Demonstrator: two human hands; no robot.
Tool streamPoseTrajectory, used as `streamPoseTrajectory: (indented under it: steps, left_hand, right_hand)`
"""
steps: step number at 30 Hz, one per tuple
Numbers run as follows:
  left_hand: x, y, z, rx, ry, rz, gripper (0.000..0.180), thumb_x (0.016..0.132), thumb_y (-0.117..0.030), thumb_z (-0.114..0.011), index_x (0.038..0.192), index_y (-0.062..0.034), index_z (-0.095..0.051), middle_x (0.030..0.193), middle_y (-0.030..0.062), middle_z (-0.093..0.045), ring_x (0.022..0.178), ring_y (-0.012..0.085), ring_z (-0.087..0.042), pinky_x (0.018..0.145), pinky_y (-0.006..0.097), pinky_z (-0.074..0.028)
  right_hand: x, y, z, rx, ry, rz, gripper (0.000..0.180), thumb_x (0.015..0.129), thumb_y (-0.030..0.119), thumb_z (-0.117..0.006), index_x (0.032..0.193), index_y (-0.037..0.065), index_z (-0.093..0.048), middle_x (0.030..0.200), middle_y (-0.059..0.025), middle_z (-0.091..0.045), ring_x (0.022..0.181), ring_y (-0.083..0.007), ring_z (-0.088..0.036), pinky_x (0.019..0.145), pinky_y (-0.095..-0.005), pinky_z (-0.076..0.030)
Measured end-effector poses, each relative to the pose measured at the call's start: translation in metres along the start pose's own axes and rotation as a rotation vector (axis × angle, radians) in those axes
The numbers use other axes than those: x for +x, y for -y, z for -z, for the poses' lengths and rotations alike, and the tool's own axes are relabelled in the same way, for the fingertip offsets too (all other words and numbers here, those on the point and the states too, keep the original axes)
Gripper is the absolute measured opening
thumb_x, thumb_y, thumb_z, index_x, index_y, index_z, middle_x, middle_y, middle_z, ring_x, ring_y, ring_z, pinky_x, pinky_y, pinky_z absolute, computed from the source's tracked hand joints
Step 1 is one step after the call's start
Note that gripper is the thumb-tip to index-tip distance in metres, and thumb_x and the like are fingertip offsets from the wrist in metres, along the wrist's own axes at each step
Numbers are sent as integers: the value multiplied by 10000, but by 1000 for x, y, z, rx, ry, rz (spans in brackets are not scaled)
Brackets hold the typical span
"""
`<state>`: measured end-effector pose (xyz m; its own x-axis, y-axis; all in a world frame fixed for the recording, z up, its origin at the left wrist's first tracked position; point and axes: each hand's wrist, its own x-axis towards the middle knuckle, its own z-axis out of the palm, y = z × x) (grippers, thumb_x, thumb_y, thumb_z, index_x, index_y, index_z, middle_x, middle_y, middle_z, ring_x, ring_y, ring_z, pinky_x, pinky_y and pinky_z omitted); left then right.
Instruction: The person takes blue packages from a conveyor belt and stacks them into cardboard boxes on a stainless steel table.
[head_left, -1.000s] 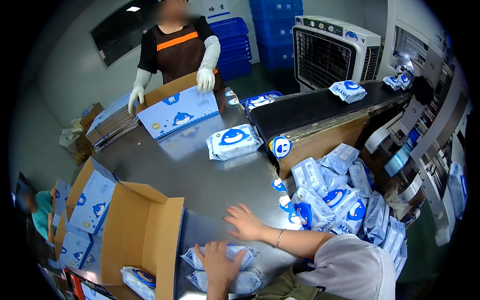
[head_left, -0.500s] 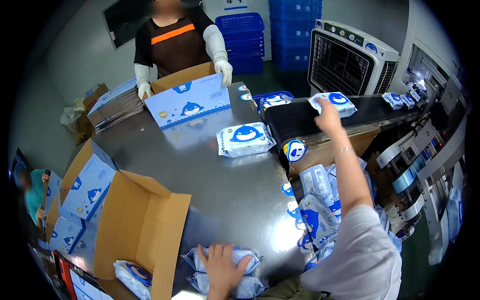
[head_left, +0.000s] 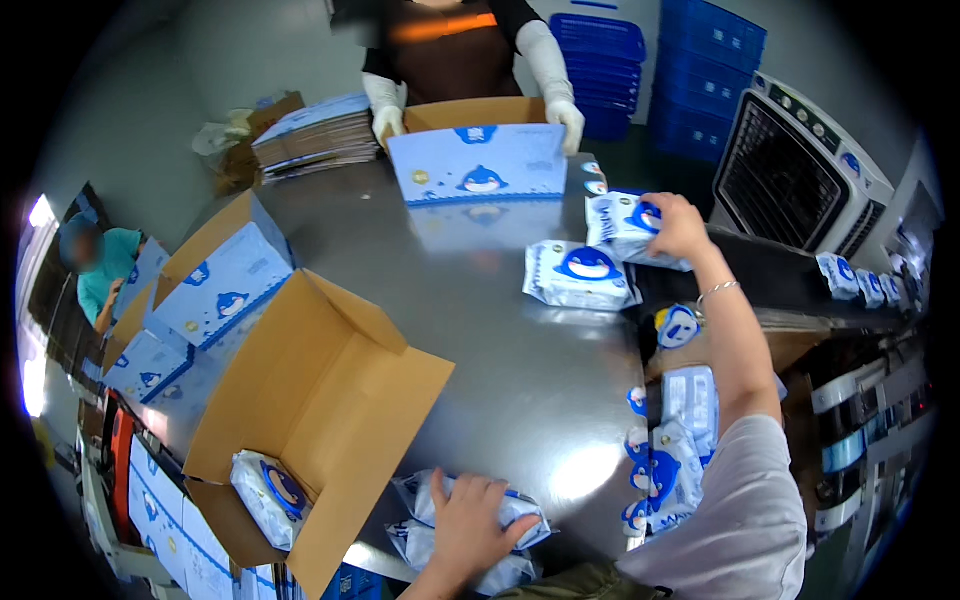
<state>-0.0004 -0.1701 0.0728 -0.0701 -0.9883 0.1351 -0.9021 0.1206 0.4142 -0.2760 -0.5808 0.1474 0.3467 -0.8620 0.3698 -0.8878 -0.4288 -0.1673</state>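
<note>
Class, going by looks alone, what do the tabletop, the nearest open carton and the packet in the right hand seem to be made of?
Tabletop: probably metal, smooth and semi-glossy; it shows glare and blurry reflections.
Open carton: apparently cardboard, matt brown inside, with stiff, creased flaps.
Packet in the right hand: likely thin plastic film, printed and shiny, given its highlights.

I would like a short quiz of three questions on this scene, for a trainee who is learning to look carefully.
1. True or false: the person's left hand rests on a pack.
2. Which thing does the person's right hand grasp? A) a blue basket B) a soft pack with a cartoon whale C) a carton flap
3. How many packs show inside the nearest open carton?

Key: 1. True. 2. B, the soft pack. 3. One, lying inside.
</note>
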Motion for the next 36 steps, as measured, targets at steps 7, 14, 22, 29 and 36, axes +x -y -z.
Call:
streamPoseTrajectory:
  steps: [7,14,22,29,36]
  left_hand:
    - [3,1,0,6,-49,-34,534,768,-534,-658,1038,-74,-628,1023,61,-594,1050,260,-523,1037,610,-201]
    - [-3,4,-3,-35,-127,-86,532,794,-536,-616,957,-30,-607,891,107,-536,959,294,-507,1002,608,-249]
    - [-21,6,9,-27,19,-107,577,765,-520,-658,1066,-30,-611,1047,124,-568,1080,318,-497,1034,623,-215]
    - [-97,3,38,-95,-457,161,672,673,-249,-758,1243,-6,-497,1153,195,-554,1063,381,-521,915,452,-406]
    - [-182,12,-51,-1438,-400,951,482,907,-314,-614,1249,5,-497,1043,63,-598,901,172,-571,814,330,-472]
  right_hand:
    - [26,71,-57,201,284,-22,772,462,147,-801,1216,141,-633,1173,-158,-637,1118,-329,-579,956,-378,-465]
    - [-147,149,-12,150,290,339,874,571,169,-812,1371,126,-462,1400,-249,-406,1269,-427,-419,1047,-476,-353]
    - [-222,222,6,95,241,326,1042,382,260,-911,1314,132,-463,1309,-157,-469,1264,-387,-416,1025,-515,-333]
    - [-88,137,-60,581,1130,138,1037,546,511,-866,1327,-27,-446,1243,-222,-582,1150,-317,-569,986,-350,-427]
    - [-166,215,-85,1190,1177,-29,825,658,295,-827,1334,-14,-468,1225,-125,-584,1154,-214,-518,1011,-314,-389]
